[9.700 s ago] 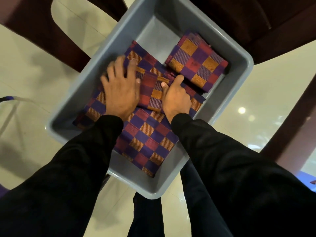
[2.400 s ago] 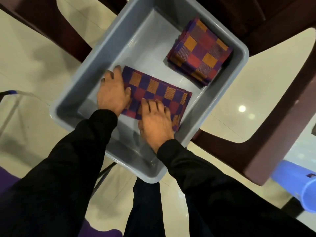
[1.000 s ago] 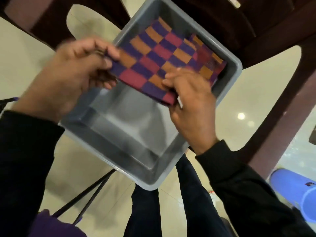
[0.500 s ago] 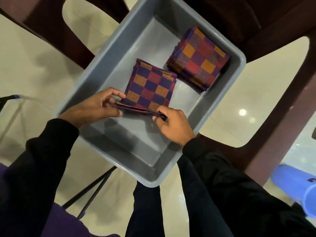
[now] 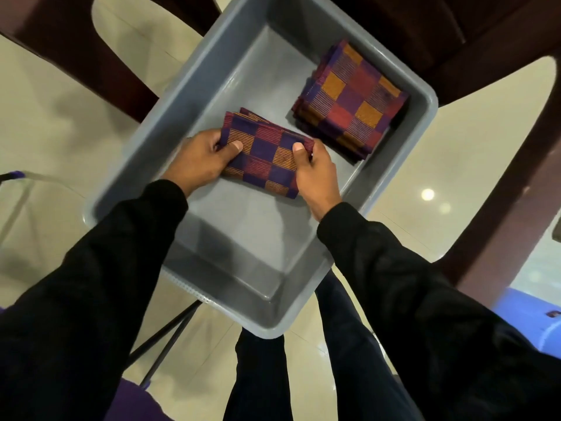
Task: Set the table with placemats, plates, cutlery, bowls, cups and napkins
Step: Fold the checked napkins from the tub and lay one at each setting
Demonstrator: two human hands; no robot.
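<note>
A grey plastic tub (image 5: 170, 110) stands in front of me. Inside it, a folded cloth napkin (image 5: 264, 153) checked in purple, red and orange is held by both hands. My left hand (image 5: 200, 159) grips its left edge, thumb on top. My right hand (image 5: 315, 171) grips its right edge, thumb on top. A second stack of folded checked napkins (image 5: 349, 101) lies in the tub's far right corner, apart from the held one.
Dark brown chair parts (image 5: 501, 165) frame the tub on the right and at the top. Glossy cream floor tiles (image 5: 54, 123) lie below. A blue plastic object (image 5: 534, 323) sits at the right edge, and thin black metal legs (image 5: 164, 335) cross under the tub.
The wide cloth was folded into a small square. Half a second ago both hands pinched its near edge; now they grip its left and right edges with thumbs on top.
</note>
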